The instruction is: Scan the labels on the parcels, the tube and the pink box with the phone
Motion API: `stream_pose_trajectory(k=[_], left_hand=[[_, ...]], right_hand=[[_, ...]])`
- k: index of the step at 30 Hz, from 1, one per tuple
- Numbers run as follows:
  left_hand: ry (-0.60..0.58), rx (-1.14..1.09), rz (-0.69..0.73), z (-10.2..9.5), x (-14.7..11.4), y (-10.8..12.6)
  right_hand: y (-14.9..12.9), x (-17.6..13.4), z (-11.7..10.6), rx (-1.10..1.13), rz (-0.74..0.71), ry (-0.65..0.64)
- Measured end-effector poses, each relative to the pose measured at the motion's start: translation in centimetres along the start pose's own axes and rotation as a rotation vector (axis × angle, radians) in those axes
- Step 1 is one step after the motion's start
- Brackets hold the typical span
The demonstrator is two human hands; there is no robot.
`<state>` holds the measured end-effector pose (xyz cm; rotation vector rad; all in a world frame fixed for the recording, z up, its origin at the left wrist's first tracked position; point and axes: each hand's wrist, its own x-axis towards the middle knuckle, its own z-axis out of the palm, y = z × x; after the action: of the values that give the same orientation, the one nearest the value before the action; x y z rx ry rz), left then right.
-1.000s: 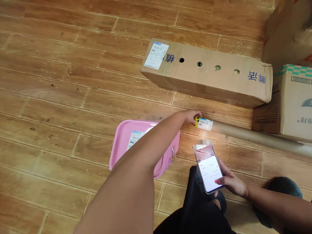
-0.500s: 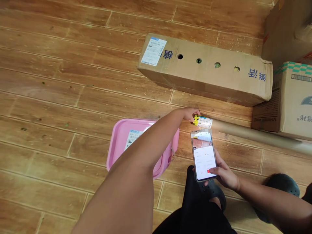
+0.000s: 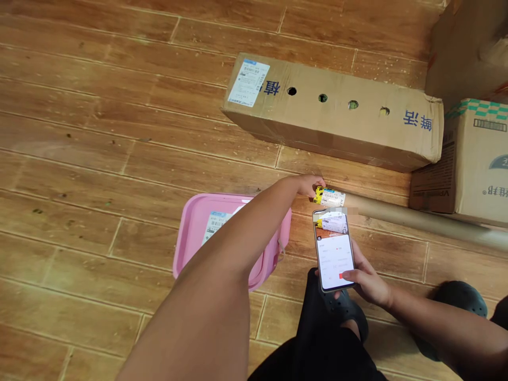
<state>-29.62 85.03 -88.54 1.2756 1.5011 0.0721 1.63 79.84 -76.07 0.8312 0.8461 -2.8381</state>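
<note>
My left hand [image 3: 309, 185] is closed on the near end of a long cardboard tube [image 3: 389, 208], where yellow-and-black tape is wrapped round. A white shipping label [image 3: 332, 198] sits beside that tape, facing up. In my right hand [image 3: 369, 280] is a smartphone [image 3: 335, 264], held upright just below the label with my thumb over a red button low on its screen. The upper part of the screen displays a camera picture of the labelled tube end. Under my left forearm lies a pink lidded plastic box [image 3: 190, 227] with a label on its lid, partly hidden.
A long carton [image 3: 309, 121] with several round holes lies beyond the tube. Another carton [image 3: 484, 159] with a green checked edge stands at the right, a larger brown box [image 3: 460, 53] behind it. Dark clogs [image 3: 462, 299] rest on the wood-look tile floor [image 3: 79, 211].
The phone has moved slightly up and right toward the label. Its camera picture now shows the label and yellow tape more fully. My left hand stays on the tube.
</note>
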Motion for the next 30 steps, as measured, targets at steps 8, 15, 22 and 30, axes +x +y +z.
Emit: stream_pose_trajectory(k=[8,15,22,30], left_hand=[[0.01,-0.024,-0.015,0.1,0.1,0.0],[0.005,-0.049,0.003,0.2,0.3,-0.3],[-0.002,-0.034,-0.038,0.1,0.2,-0.2],[0.017,0.018,-0.013,-0.1,-0.2,0.2]], right_hand=[[0.0,0.0,-0.2,-0.008,-0.012,0.006],[0.0,0.0,-0.7,-0.04,-0.018,-0.006],[-1.1,-0.2,-1.0,-0.093,-0.025,-0.057],[-1.7,-0.4,-0.8,-0.145,-0.009,-0.073]])
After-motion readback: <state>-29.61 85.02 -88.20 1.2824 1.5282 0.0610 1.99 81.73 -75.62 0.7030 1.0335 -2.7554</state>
